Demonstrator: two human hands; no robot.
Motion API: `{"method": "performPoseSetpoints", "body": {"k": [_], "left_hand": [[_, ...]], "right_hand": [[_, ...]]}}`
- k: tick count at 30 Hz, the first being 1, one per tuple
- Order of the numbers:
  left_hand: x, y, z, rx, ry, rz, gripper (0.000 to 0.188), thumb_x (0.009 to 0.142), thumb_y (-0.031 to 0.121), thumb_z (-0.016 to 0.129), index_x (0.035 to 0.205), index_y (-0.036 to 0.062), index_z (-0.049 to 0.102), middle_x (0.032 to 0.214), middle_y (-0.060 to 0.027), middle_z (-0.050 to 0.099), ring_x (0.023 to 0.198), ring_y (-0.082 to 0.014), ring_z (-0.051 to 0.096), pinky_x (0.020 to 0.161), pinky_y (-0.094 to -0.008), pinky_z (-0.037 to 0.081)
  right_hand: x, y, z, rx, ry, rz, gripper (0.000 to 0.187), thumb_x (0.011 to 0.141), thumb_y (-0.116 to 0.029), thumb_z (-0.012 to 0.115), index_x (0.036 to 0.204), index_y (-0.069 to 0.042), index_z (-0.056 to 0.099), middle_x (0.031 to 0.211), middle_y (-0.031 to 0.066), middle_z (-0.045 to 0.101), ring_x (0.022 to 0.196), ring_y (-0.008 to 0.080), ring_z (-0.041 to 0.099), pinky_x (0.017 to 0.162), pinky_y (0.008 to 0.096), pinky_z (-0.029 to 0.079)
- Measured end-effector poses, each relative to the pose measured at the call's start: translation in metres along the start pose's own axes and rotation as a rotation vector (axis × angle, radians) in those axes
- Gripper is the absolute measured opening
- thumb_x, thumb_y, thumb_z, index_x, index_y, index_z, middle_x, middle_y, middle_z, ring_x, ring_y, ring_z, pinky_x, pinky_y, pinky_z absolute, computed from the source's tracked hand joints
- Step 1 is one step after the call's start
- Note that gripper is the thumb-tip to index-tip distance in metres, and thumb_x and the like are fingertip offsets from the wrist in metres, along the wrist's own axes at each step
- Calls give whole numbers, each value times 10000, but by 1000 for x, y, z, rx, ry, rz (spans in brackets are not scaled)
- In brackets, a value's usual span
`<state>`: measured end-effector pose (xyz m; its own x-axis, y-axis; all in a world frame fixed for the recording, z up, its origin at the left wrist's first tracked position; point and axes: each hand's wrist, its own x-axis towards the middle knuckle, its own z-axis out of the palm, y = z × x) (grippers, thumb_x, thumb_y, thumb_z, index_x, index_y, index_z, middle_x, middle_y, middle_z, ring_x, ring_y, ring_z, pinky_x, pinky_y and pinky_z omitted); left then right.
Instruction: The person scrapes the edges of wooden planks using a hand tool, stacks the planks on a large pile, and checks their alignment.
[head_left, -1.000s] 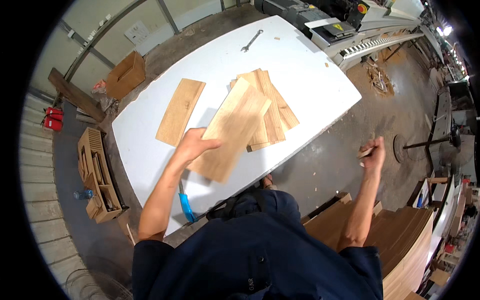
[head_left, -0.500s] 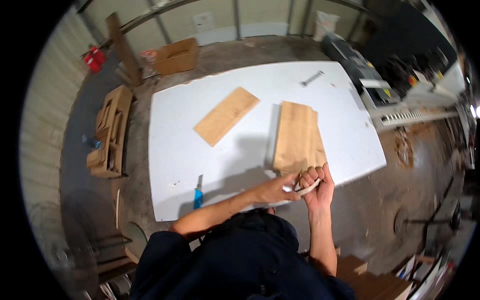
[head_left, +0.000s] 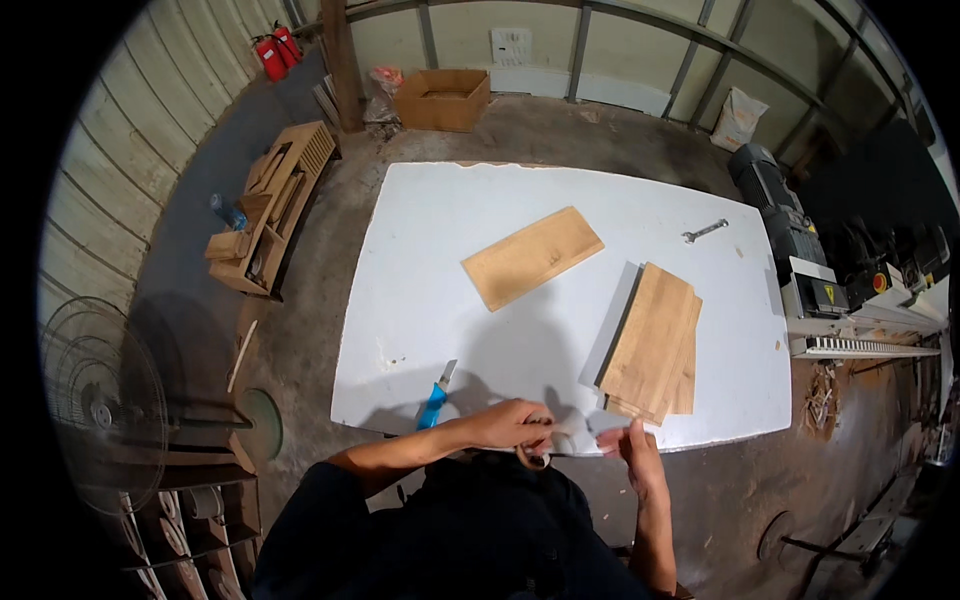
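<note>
My left hand (head_left: 512,424) is closed round a small curled, brownish band (head_left: 533,460), its kind unclear, at the table's near edge. A pale, blurred strip (head_left: 575,440) spans the gap toward my right hand (head_left: 640,460). Motion smears the right fingers, so whether they pinch the strip's end is unclear. Just beyond that hand lies a stack of wooden boards (head_left: 648,345), slightly fanned out. Farther left, a single wooden board (head_left: 533,258) rests flat. Beside my left forearm is a blue-handled knife (head_left: 433,405), its blade pointing away from me.
The white table (head_left: 420,270) also bears a wrench (head_left: 706,231) at the far right. A machine with a grey motor (head_left: 770,185) stands beyond the right edge. On the left are a wooden cabinet (head_left: 275,215) and a standing fan (head_left: 100,410); a cardboard box (head_left: 443,100) sits behind.
My hands were together by the boards' near end; now they are apart, the left shifted left. The view has turned, so the table and boards appear farther right and lower.
</note>
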<state>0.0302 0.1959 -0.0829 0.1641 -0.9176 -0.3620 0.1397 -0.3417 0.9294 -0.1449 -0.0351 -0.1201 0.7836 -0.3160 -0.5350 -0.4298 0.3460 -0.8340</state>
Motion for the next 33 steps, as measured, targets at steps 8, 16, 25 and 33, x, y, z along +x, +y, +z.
{"method": "performPoseSetpoints", "body": {"k": [8, 16, 25, 33], "left_hand": [[3, 6, -222, -395, 52, -153, 398, 905, 303, 594, 1097, -45, 574, 1032, -188, 640, 855, -264, 646, 767, -402, 537], [81, 104, -421, 648, 1250, 87, 980, 773, 668, 596, 1395, -42, 332, 1389, -264, 411, 1281, -375, 414, 1036, -449, 354], [114, -33, -193, 1161, 584, -425, 1429, 443, 602, 837, 1492, 11, 67, 1449, -402, 87, 1354, -536, 85, 1078, -636, 101], [112, -26, -199, 1140, 567, -435, 1287, 457, 361, 796, 1483, 35, 91, 1356, -355, 247, 1263, -468, 236, 1051, -536, 203]], "right_hand": [[-33, 38, -26, -172, 366, -92, 567, 975, -478, 461, 782, 17, 656, 713, 62, 629, 643, 144, 573, 624, 279, 459], [-43, 87, 11, -114, 324, -65, 480, 947, -420, 563, 810, 26, 677, 726, 65, 655, 662, 138, 601, 635, 284, 489], [-36, 94, 23, -241, 325, 14, 366, 944, -316, 597, 844, 21, 697, 731, 59, 667, 665, 126, 602, 643, 277, 497], [-27, 65, 27, -398, 279, -69, 352, 936, -288, 589, 848, 40, 682, 714, 52, 655, 680, 123, 591, 637, 272, 482]]}}
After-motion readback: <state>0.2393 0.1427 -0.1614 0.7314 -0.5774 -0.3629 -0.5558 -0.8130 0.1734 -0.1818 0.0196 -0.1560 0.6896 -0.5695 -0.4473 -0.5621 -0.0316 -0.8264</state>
